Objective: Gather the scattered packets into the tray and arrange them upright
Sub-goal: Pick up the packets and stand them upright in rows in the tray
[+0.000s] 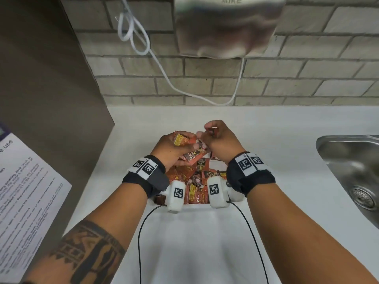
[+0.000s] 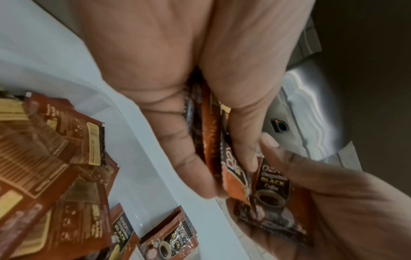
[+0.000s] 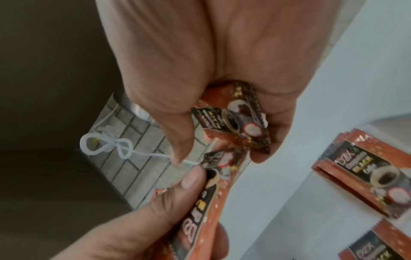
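1. A small stack of coffee packets (image 1: pixel 181 140) is held in the left hand (image 1: pixel 171 152), raised above the far end of the white tray (image 2: pixel 142 167). In the left wrist view the fingers (image 2: pixel 189 168) are seen curled round several packets pressed flat together, edge-on.
2. A single packet (image 1: pixel 212 132) is pinched in the right hand (image 1: pixel 222 143), just right of the left hand's stack and nearly touching it. In the right wrist view it is seen gripped between the thumb and the curled fingers (image 3: pixel 273 133).
3. The tray sits on the white counter (image 1: pixel 287 144), near the person. It is filled with a loose pile of packets (image 1: pixel 194 179) lying flat and askew, not upright.
4. More packets are seen in the right wrist view: a neat flat bundle (image 3: pixel 364 174) with another just nearer. Whether these lie inside the tray or beside it cannot be told.
5. The step in hand is judged to be collecting: packets are being squared into one bundle between the two hands. The upright arranging appears barely begun.
6. The next move probably calls for the single packet to be slid against the stack with edges aligned and faces matched, with a firm grip kept so that the slick sachets do not fan out.
7. A steel sink (image 1: pixel 352 173) lies well apart to the right, and a hand dryer (image 1: pixel 225 27) hangs on the brick wall beyond.
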